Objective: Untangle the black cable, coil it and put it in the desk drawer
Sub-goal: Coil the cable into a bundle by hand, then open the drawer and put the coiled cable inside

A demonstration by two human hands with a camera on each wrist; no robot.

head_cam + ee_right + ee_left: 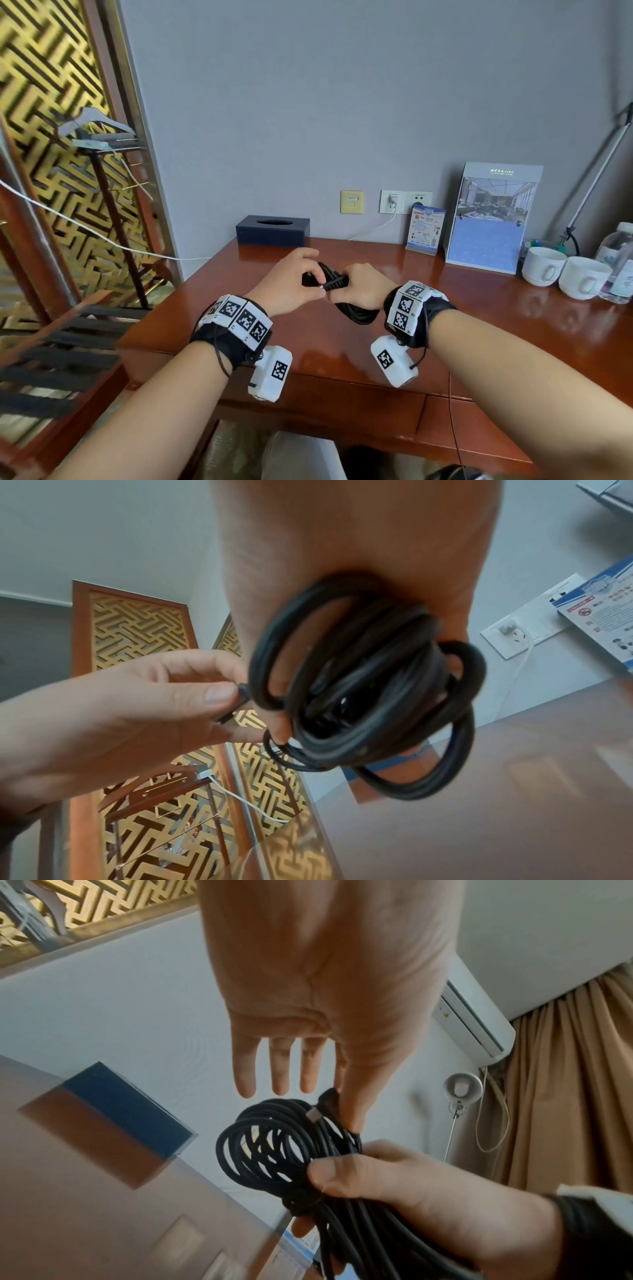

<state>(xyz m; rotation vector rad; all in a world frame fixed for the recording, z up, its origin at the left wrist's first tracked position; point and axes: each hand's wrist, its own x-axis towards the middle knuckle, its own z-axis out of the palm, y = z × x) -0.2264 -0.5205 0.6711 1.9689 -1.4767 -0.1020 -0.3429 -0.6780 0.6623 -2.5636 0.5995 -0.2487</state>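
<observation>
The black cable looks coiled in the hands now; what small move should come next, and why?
Probably tuck the loose plug end into the coil. The right hand grips the bundled black cable above the desk, while the left hand pinches only the plug end beside the loops. Secured, the coil may hold together on its way to the drawer, which looks closed.

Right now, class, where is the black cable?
In the head view the cable sits mid-frame above the desk, coiled in the right hand, while the left hand pinches its plug end, in front of the tissue box.
</observation>
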